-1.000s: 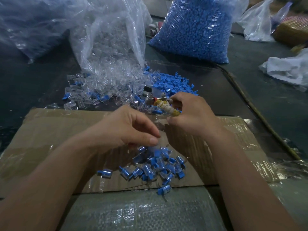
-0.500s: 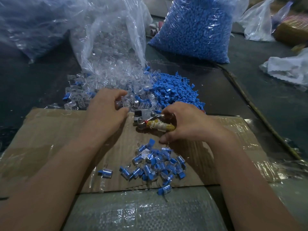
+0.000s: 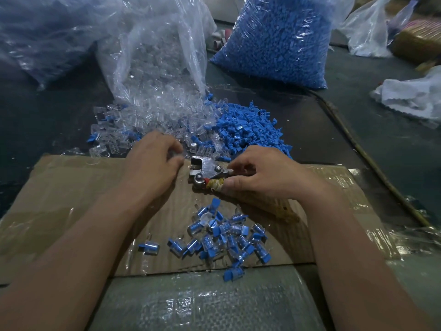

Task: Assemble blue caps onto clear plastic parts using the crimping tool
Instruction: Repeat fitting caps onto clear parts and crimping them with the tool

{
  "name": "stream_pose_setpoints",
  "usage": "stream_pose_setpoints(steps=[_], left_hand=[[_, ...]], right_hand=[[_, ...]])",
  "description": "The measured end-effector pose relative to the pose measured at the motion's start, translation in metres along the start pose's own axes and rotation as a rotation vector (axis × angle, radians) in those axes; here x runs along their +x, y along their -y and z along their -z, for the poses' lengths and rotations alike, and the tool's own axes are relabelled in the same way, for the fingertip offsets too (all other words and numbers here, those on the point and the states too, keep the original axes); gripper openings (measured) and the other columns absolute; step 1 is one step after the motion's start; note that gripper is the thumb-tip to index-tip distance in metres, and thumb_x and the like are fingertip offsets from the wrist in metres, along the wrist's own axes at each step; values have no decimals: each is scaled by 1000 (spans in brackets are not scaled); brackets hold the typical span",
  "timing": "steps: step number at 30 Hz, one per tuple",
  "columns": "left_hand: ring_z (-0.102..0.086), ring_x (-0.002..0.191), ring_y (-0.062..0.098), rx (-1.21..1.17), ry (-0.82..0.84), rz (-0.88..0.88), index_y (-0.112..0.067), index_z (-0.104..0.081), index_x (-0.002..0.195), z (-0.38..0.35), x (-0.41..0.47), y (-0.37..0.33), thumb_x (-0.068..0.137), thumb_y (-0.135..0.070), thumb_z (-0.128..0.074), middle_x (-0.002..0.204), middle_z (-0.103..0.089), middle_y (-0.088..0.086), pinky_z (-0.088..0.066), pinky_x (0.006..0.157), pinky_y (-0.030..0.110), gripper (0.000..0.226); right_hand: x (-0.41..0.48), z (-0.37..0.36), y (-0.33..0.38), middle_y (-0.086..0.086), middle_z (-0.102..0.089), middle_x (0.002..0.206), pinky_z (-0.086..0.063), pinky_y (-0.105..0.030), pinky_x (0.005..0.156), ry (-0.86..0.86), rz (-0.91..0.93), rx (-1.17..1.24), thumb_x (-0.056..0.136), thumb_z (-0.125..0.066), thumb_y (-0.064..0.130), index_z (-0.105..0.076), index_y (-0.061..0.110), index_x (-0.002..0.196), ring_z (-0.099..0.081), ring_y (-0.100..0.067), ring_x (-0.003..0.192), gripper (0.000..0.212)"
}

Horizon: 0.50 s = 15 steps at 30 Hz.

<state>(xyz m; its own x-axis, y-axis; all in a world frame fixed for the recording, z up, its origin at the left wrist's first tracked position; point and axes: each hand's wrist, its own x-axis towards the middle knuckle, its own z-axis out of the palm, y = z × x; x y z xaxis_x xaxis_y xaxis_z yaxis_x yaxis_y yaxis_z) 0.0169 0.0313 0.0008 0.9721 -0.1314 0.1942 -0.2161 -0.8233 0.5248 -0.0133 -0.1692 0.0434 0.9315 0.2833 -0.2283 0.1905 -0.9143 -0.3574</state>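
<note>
A small capped pile [image 3: 222, 235] is done; heaps of clear parts [image 3: 152, 120] and caps [image 3: 250, 130] remain. The right hand [image 3: 265, 177] pinches the tool [image 3: 207, 172]; the left hand [image 3: 152, 161] curls, grip unclear.

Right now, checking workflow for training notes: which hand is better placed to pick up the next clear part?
Left. The left hand rests at the edge of the clear parts pile, while the right hand grips the crimping tool.
</note>
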Motion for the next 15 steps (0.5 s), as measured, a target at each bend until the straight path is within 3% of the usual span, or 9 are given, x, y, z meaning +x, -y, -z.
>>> stream_pose_setpoints(steps=[5, 10, 15], left_hand=[[-55, 99, 23, -11, -24, -7, -12, -66, 108, 3, 1, 0, 85, -22, -64, 105, -62, 9, -38, 87, 32, 26], [-54, 82, 15, -86, -100, -15, -15, -70, 86, 5, -2, -2, 85, -22, -63, 85, -60, -1, -38, 77, 30, 10], [-48, 70, 7, -142, -147, -3, -20, -63, 78, 6, -5, -6, 86, -24, -61, 76, -53, -7, -34, 72, 28, 10]], right_hand=[[-2, 2, -4, 15, -58, 86, -41, -22, 68, -107, -26, 138, 81, -59, 48, -66, 25, 99, -53, -3, 82, 29], [0, 8, -19, 21, -53, 69, -35, -16, 57, -424, -170, 180, 87, -59, 36, -60, 27, 77, -50, 4, 67, 13], [4, 8, -34, 22, -51, 65, -39, -24, 67, -617, -303, 220, 87, -59, 29, -57, 29, 69, -50, 2, 64, 19]])
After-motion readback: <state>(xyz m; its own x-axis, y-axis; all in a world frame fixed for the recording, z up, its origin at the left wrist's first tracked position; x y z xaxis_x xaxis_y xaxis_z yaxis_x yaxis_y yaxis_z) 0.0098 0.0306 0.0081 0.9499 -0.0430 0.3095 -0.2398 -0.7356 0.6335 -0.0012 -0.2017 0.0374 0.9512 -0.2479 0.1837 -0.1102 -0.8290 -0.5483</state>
